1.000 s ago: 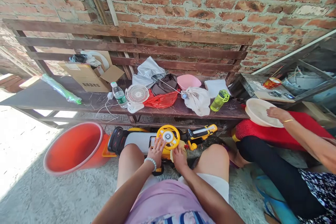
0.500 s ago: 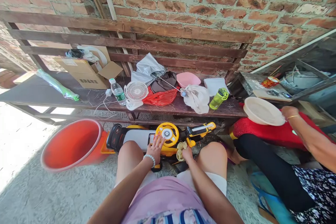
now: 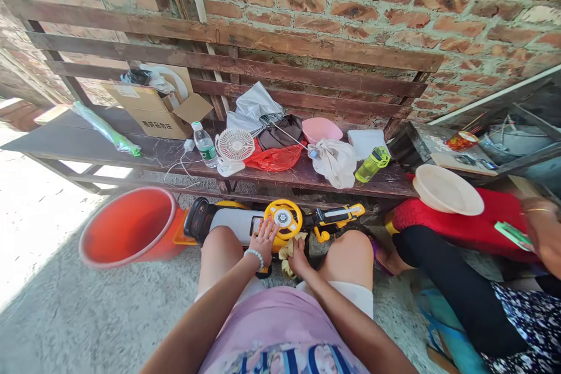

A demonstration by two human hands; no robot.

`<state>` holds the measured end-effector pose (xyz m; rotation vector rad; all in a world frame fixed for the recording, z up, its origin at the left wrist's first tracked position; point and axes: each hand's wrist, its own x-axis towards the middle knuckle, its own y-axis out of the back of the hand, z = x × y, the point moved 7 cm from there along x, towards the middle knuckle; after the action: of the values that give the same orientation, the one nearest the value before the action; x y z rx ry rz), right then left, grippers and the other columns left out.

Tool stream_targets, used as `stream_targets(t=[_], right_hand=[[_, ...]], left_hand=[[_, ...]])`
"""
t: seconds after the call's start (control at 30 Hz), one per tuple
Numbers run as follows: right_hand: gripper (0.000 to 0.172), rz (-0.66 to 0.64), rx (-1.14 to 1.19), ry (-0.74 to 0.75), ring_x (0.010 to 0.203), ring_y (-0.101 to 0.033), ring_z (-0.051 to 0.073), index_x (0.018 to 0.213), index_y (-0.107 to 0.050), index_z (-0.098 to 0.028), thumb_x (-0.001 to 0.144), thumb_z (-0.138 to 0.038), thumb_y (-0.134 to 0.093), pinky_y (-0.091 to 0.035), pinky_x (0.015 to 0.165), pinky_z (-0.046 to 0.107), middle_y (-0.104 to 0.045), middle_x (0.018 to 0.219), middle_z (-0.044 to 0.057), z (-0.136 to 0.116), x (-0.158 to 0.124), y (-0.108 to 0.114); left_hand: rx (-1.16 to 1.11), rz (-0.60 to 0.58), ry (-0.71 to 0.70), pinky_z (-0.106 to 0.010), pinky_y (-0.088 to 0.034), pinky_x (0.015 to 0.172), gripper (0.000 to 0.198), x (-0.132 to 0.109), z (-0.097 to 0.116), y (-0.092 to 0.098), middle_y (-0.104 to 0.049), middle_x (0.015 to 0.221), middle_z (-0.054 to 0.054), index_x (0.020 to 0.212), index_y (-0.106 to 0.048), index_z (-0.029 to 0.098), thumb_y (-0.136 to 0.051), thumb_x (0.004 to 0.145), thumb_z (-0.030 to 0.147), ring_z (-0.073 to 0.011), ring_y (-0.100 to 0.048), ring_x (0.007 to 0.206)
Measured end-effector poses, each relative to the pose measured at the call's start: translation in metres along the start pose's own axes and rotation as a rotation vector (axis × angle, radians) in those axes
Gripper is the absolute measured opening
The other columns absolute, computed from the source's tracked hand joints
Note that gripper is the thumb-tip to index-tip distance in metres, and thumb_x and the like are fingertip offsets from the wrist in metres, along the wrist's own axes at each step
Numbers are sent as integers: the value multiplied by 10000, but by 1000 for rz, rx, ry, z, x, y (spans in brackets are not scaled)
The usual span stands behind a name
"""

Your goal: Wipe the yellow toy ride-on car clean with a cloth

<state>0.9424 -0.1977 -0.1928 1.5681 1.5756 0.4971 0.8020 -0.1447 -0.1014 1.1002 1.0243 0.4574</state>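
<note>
A yellow and grey ride-on toy digger (image 3: 228,228) stands in front of my knees, alongside the bench. My left hand (image 3: 264,239), with a bead bracelet at the wrist, lies with fingers outstretched at the left side of its yellow steering wheel (image 3: 270,208). Bunched in my right hand (image 3: 299,259) is a yellowish cloth (image 3: 287,253), just below the wheel. The right fingers are closed round the cloth and partly hidden by it. The toy's yellow digger arm (image 3: 342,214) points to the right.
Left of the toy stands a big orange bucket (image 3: 131,228). The wooden bench (image 3: 272,180) bears a carton (image 3: 153,111), fan (image 3: 235,145), water bottle (image 3: 204,145) and green bottle (image 3: 372,165). At right, another person's hand (image 3: 543,231) holds a green object near a white basin (image 3: 447,190).
My right hand has moved left with the cloth, closer beneath the steering wheel. My left hand stays by the wheel. The other person's hand has left the basin and holds the green object.
</note>
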Motion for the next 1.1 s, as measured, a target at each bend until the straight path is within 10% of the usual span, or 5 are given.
stream_targets(t=[0.27, 0.9, 1.1], right_hand=[[635, -131, -411, 480, 1418, -506, 295, 1532, -488, -170, 921, -30, -383, -384, 1193, 512, -545, 1529, 184, -82, -1, -1], [639, -169, -368, 57, 1517, -366, 323, 1482, -547, -159, 859, -17, -513, -377, 1204, 475, -434, 1622, 162, -23, -1, 22], [523, -68, -256, -58, 1384, -525, 325, 1336, -659, -118, 825, -74, -554, -448, 1107, 396, -495, 1554, 210, -5, -7, 22]], left_hand=[[-48, -72, -23, -632, -303, 1209, 1047, -5, -2, 11, 58, 1754, -56, 1672, 14, 233, -560, 800, 156, -305, 80, 1615], [-96, -49, -30, -640, -333, 1192, 1057, -2, -4, 6, 50, 1757, -41, 1668, 34, 246, -551, 790, 183, -330, 93, 1610], [-55, -68, -27, -618, -344, 1193, 1017, -7, -3, 12, 74, 1754, -60, 1674, 4, 245, -548, 823, 159, -315, 72, 1614]])
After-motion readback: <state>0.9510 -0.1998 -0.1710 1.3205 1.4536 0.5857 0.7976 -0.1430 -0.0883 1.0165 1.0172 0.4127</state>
